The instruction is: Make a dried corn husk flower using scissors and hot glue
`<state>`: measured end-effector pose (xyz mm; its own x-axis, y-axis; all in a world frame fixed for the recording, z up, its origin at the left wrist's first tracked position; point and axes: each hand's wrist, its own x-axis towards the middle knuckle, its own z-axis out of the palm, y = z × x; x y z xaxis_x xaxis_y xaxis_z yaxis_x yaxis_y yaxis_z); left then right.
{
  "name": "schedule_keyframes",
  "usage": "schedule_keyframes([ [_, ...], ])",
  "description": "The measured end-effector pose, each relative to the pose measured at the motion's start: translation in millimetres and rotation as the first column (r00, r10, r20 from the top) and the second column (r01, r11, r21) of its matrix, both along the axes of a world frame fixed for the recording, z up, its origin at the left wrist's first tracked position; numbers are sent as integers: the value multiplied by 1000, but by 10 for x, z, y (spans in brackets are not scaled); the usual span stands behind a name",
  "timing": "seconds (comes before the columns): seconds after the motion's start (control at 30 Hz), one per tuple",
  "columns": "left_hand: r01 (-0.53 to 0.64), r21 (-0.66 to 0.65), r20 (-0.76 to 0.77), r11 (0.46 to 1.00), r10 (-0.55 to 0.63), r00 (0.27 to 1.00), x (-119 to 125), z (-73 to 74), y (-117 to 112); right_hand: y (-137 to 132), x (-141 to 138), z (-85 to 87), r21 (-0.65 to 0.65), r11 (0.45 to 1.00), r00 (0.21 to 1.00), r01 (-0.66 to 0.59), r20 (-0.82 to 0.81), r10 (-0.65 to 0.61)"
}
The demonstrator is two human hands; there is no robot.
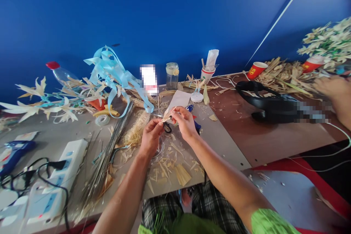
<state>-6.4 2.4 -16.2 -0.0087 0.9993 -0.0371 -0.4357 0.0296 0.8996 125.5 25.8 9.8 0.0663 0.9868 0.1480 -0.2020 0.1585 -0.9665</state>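
Both of my hands meet over the middle of the table and pinch a small pale piece of corn husk (166,114). My left hand (152,134) has it between thumb and fingers from the lower left. From the right, my right hand (184,120) grips its other side with closed fingertips. Just under the hands lies a pair of black-handled scissors (167,128), partly hidden. Loose husk scraps (182,175) are scattered on the table in front of me. Left of my hands are a clump of pale fibres (136,130) and a bundle of thin wires (115,142).
A white power strip (68,161) and a blue glue gun (16,151) occupy the left. Husk flowers (64,109) and light-blue ribbon (109,67) stand behind. A glass jar (172,76), paper cup (207,75) and black object (270,106) sit farther right, near another person's hand (333,86).
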Motion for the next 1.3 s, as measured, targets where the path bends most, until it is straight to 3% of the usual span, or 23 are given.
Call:
schedule_keyframes([
  [0.33, 65, -60, 55, 996, -61, 997, 53, -5, -14, 54, 43, 1, 56, 998, 998, -1, 67, -3],
  [0.63, 31, -115, 43, 993, -26, 999, 54, 48, -12, 41, 59, 10, 87, 996, 988, 3, 151, -16],
  [0.97, 53, -122, 118, 991, -39, 992, 57, 34, -7, 84, 75, -54, 11, 999, 998, -49, 43, 49],
  [1.3, 45, -127, 30, 991, -41, 999, 56, -1, -12, 167, 122, -61, -132, 990, 999, -39, 14, 41],
])
